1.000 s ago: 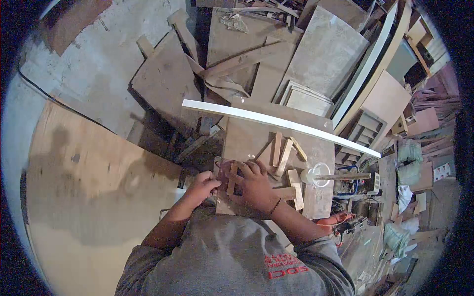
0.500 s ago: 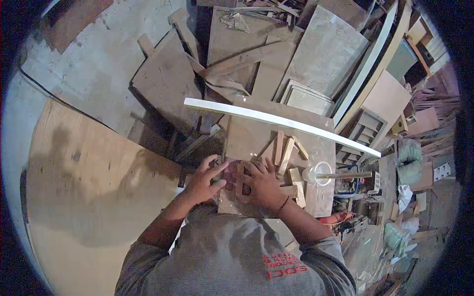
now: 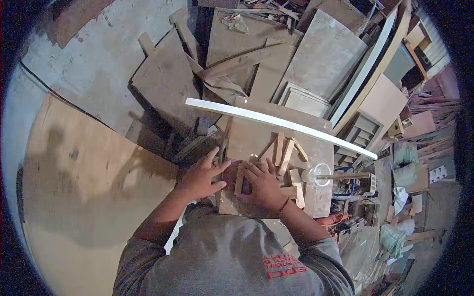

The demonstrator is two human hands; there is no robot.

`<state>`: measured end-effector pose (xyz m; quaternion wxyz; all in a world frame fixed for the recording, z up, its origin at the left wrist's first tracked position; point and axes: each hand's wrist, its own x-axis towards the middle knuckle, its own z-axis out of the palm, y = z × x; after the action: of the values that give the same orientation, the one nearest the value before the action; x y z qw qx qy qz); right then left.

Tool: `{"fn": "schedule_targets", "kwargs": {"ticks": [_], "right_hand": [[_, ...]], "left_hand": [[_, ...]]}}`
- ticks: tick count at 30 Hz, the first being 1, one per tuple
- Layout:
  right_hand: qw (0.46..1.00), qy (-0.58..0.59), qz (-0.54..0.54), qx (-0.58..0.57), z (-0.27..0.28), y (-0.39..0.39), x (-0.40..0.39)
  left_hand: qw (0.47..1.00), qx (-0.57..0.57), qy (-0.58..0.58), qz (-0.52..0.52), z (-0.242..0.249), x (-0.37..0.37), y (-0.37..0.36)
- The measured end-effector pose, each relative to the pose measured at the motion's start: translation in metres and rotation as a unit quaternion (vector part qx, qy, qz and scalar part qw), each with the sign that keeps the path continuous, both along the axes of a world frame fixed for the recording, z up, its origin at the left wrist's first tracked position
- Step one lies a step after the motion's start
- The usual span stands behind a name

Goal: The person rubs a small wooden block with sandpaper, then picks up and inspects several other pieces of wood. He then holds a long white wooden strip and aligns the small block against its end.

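Note:
My left hand (image 3: 201, 176) is open with its fingers spread, just off the left edge of a small worktable (image 3: 242, 133). It holds nothing. My right hand (image 3: 262, 183) lies over the near part of the tabletop, its fingers curled down against a short wooden block (image 3: 239, 179). The palm side and part of the block are hidden. Beyond and beside this hand lie loose wood strips (image 3: 285, 157) and a pale wood piece (image 3: 296, 187). To their right stands a white tub (image 3: 317, 174) with a stick (image 3: 345, 175) across its top.
A long white strip (image 3: 281, 126) crosses the far part of the worktable. A large plywood sheet (image 3: 94, 182) lies at the left. Boards (image 3: 326, 54) lean beyond the table. Red and dark tools (image 3: 335, 219) and scrap wood crowd the right.
My left hand has drawn slightly left and its fingers have spread wider. My right hand stays at the wooden block, nearly unmoved. The view has shifted a little.

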<state>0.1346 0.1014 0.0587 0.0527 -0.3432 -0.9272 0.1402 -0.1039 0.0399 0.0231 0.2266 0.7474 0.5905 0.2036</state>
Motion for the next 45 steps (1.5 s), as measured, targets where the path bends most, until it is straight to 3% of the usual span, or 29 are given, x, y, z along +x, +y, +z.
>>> {"fn": "schedule_targets", "kwargs": {"ticks": [5, 7, 10, 13, 16, 17, 20, 21, 25, 29, 32, 36, 41, 44, 45], "right_hand": [[0.998, 0.023, 0.041, 0.049, 0.001, 0.005, -0.012], [0.997, 0.026, 0.054, 0.049, 0.002, 0.009, -0.014], [0.998, 0.039, -0.011, 0.046, 0.012, 0.023, -0.012], [0.994, 0.023, 0.089, 0.067, -0.022, 0.010, -0.007], [0.996, 0.003, 0.056, 0.072, 0.002, 0.013, -0.011], [0.998, 0.057, -0.010, 0.029, 0.014, 0.014, -0.014], [0.992, 0.015, 0.092, 0.085, -0.014, 0.005, -0.012], [0.992, 0.018, 0.115, 0.049, -0.014, -0.001, -0.014], [0.998, 0.033, -0.037, -0.023, 0.020, 0.021, -0.022], [0.993, 0.037, 0.088, 0.065, -0.020, -0.008, -0.019], [0.999, 0.029, -0.039, 0.006, 0.016, 0.005, -0.029], [0.988, 0.030, 0.111, 0.099, -0.015, -0.012, -0.022], [0.999, 0.018, -0.037, -0.015, 0.028, 0.015, -0.030], [0.991, 0.046, 0.097, 0.084, -0.018, -0.010, -0.022], [0.989, 0.078, 0.107, 0.071, -0.013, -0.011, -0.023]], "left_hand": [[0.995, -0.099, -0.004, -0.013, 0.018, -0.002, 0.004], [0.998, -0.055, 0.012, -0.022, 0.006, -0.006, 0.003], [0.998, -0.044, 0.016, -0.029, 0.008, -0.007, 0.005], [0.998, -0.046, 0.019, -0.042, 0.001, -0.009, 0.008], [0.998, -0.042, 0.007, -0.047, -0.002, -0.012, 0.010], [0.998, -0.043, -0.002, -0.047, -0.002, -0.010, 0.009], [0.995, -0.089, 0.007, -0.038, 0.004, -0.008, 0.011], [0.996, -0.076, 0.012, -0.035, 0.005, -0.008, 0.011], [0.999, -0.037, 0.014, -0.037, -0.003, -0.009, 0.008], [0.998, -0.057, 0.015, -0.038, -0.008, -0.009, 0.009], [0.999, -0.028, 0.009, -0.035, -0.012, -0.008, 0.007], [0.997, -0.069, 0.006, -0.030, -0.003, -0.007, 0.010], [0.999, -0.044, -0.008, -0.032, -0.004, -0.007, 0.007], [0.997, -0.057, -0.011, -0.046, -0.007, -0.011, 0.010], [0.997, -0.054, -0.023, -0.047, -0.006, -0.013, 0.011]]}}
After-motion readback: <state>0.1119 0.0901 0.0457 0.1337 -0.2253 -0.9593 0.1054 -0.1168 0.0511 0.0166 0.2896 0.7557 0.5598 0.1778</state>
